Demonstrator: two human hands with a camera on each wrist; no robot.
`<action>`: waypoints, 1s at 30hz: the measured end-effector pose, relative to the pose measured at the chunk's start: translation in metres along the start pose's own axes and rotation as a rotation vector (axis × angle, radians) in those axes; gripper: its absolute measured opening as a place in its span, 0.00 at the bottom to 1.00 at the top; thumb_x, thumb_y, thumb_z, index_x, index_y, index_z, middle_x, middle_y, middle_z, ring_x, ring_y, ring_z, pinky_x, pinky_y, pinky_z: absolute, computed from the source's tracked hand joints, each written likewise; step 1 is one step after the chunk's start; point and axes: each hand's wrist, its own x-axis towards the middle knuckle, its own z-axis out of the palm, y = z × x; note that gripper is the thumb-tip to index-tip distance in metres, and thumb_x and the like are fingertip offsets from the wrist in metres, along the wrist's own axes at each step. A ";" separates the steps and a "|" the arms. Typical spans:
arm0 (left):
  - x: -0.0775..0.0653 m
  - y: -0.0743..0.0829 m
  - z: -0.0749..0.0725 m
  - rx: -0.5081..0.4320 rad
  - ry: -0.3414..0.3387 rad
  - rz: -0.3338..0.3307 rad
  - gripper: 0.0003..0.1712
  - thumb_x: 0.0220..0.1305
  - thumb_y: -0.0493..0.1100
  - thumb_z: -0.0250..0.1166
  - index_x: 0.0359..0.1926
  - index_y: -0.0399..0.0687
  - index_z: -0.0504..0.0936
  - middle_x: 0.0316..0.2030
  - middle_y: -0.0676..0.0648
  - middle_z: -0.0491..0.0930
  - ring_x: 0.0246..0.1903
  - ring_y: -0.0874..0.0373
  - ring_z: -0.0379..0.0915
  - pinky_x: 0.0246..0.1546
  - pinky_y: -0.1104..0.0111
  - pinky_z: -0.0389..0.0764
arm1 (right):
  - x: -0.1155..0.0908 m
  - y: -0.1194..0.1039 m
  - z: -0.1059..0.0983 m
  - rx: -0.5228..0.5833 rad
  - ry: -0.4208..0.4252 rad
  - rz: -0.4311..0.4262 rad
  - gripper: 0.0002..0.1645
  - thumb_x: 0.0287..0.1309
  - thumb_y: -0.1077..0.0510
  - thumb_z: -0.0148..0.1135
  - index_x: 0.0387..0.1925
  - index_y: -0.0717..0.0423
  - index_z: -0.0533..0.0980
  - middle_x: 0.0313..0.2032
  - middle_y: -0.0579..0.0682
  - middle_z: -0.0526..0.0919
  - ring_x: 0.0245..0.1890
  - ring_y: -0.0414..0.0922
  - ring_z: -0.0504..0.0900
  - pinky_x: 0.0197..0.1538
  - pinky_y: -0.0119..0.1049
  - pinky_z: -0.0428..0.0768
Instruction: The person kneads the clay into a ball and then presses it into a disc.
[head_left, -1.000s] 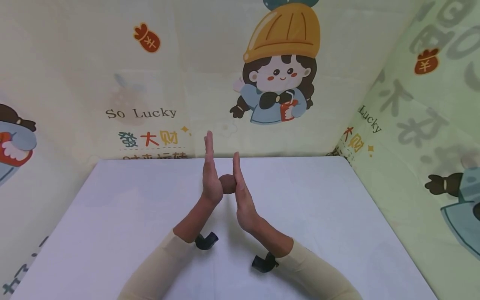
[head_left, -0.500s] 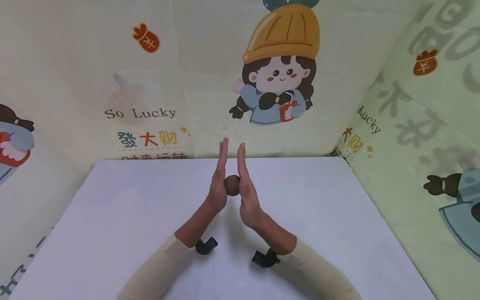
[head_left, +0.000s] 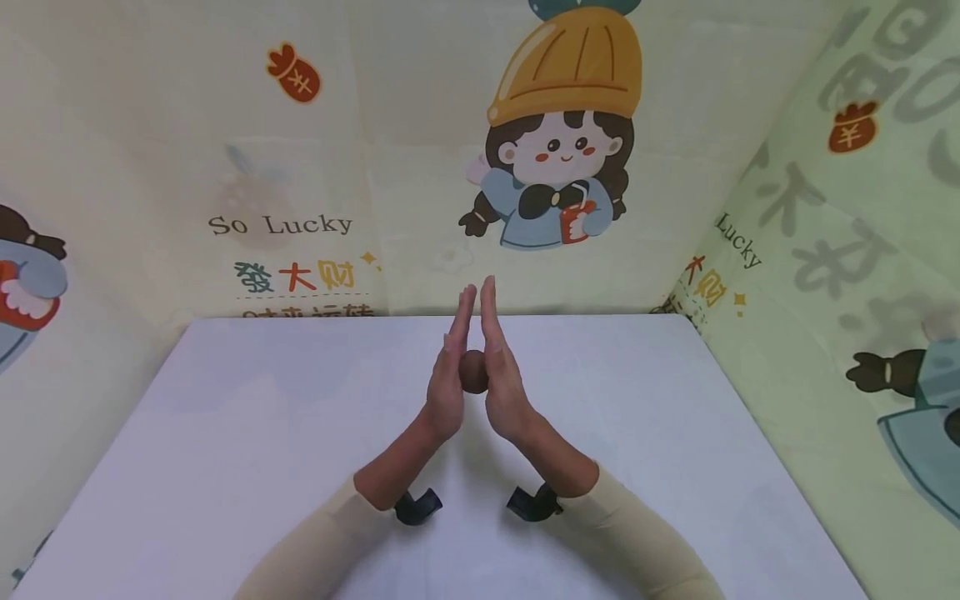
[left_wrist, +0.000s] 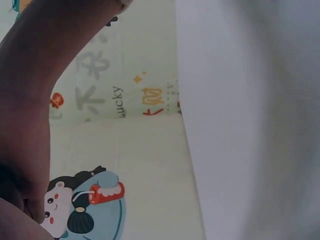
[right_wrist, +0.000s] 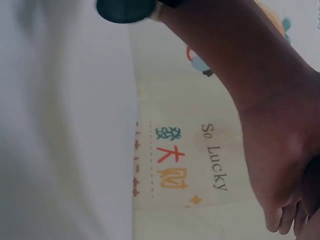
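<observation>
A small brown ball [head_left: 473,372] is sandwiched between two facing palms, raised over the table in the head view. My left hand [head_left: 447,385] presses it from the left, fingers straight and pointing away. From the right, my right hand [head_left: 503,383] presses against it, its fingers also straight. The fingertips of both hands lean close together beyond the ball. In the right wrist view the ball [right_wrist: 311,184] shows as a dark round shape at the right edge, beside a palm. The left wrist view has the ball [left_wrist: 7,187] dark and partly cut off at the left edge.
A white-covered table [head_left: 285,433] lies below the hands. Behind it hangs a cream printed cloth [head_left: 420,150] with cartoon figures and lettering, continuing along both sides. Black wrist cameras sit under each wrist, one on the left [head_left: 418,507] and one on the right [head_left: 534,503].
Both hands have shifted slightly right with the ball between them. The left hand has slid back toward the body while the right has slid forward, and their fingertips have drawn closer together.
</observation>
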 end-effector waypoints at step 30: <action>0.021 0.013 -0.029 -0.082 0.162 0.011 0.38 0.83 0.55 0.24 0.85 0.45 0.45 0.83 0.54 0.47 0.81 0.62 0.36 0.78 0.53 0.33 | -0.022 0.000 0.030 0.014 -0.062 -0.029 0.48 0.81 0.31 0.26 0.84 0.55 0.29 0.84 0.45 0.27 0.83 0.49 0.37 0.79 0.58 0.39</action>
